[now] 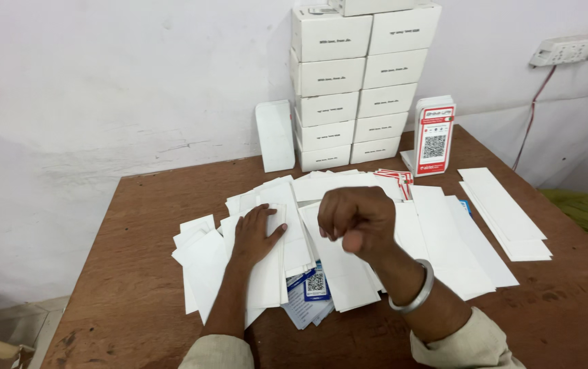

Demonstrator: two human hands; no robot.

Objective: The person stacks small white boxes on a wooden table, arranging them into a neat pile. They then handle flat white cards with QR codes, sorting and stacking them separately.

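While the left hand [256, 236] lies flat, fingers [261, 217] spread and pressing on a fan of white cards [273, 225], the right hand [357, 220] hangs just above the pile, curled into a loose fist; whether anything thin is pinched inside it cannot be told. A smooth metal bangle [417, 290] rings the right wrist. Long, narrow and matte, the cards overlap loosely under and around both hands on the brown wooden surface [137, 273], whose worn top shows scuffs. Below the left fingers, blue-and-white printed slips [313, 290] peek out from under the pile. Right of the fist, well apart, a neat stack of white strips [506, 212] lies near the surface's right edge. Beyond the fingers, against the wall, stand two columns of white boxes [355, 89], a leaning white sleeve [275, 135] and a red-and-white stand [434, 140]. Bare wood stays open left of the left hand and along the near edge.
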